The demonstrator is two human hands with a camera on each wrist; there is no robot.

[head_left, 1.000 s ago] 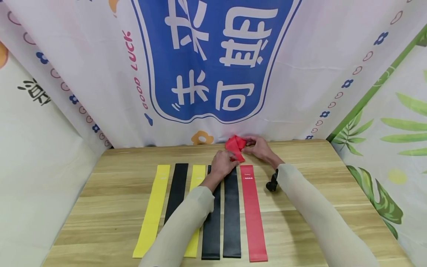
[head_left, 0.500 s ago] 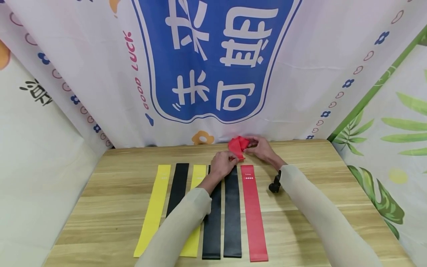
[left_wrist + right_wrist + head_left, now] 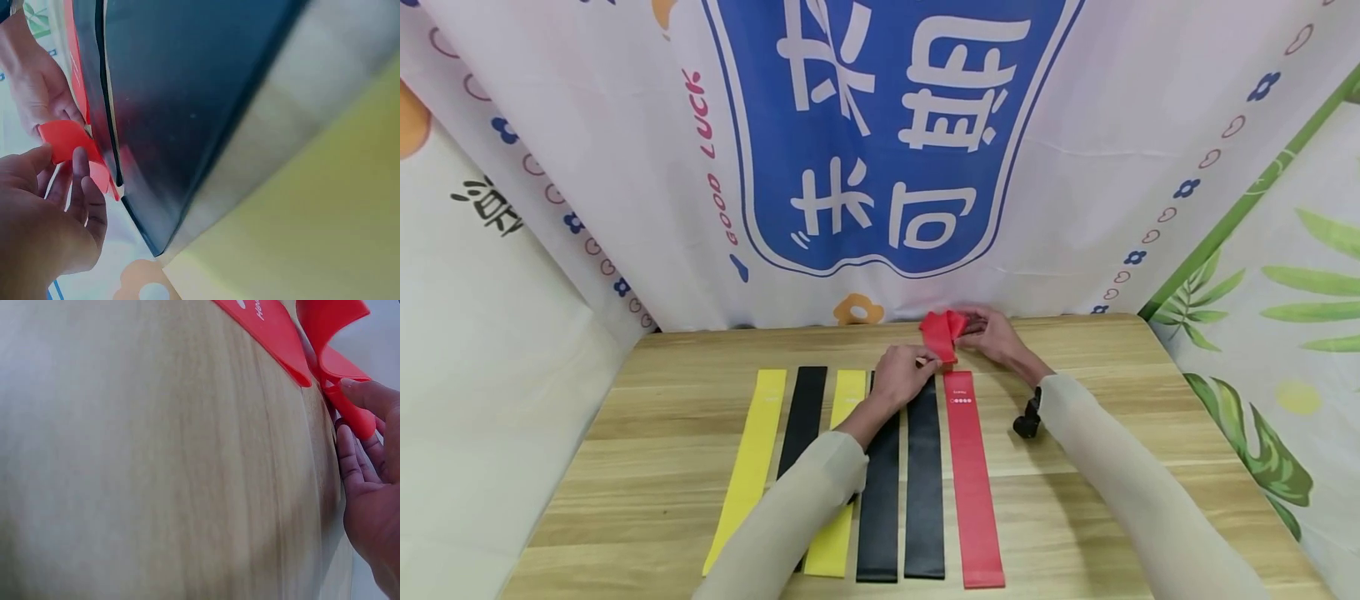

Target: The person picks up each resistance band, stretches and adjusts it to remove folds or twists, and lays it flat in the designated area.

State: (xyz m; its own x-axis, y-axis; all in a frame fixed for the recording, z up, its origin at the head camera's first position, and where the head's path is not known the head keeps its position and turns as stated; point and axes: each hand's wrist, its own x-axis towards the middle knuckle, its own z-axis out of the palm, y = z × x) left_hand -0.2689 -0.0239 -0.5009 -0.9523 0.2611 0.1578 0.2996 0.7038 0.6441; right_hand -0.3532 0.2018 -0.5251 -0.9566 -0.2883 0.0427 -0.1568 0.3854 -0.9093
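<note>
A red resistance band (image 3: 937, 335), folded and twisted, is held between both hands at the far edge of the table. My left hand (image 3: 898, 375) pinches its near end between thumb and fingers, which the left wrist view shows close up. From the other side, my right hand (image 3: 995, 337) grips the bunched part; the right wrist view has the thumb (image 3: 369, 397) on top of a curled loop, with fingers beneath. Just in front of it lies a flat red band (image 3: 974, 487) with white print. To the left, black bands (image 3: 924, 492) and yellow bands (image 3: 747, 467) lie lengthwise, partly covered by my left arm.
The wooden table (image 3: 1097, 467) backs onto a hanging white cloth (image 3: 1060, 233) with a blue printed panel, right behind the hands. More printed cloth (image 3: 1292, 367) hangs along the right side. A black wrist camera (image 3: 1027, 422) sits below the right hand.
The folded red band has moved slightly right with the right hand, and its near part now hangs as a straighter strip. The left hand keeps its pinch. The flat bands lie as before.
</note>
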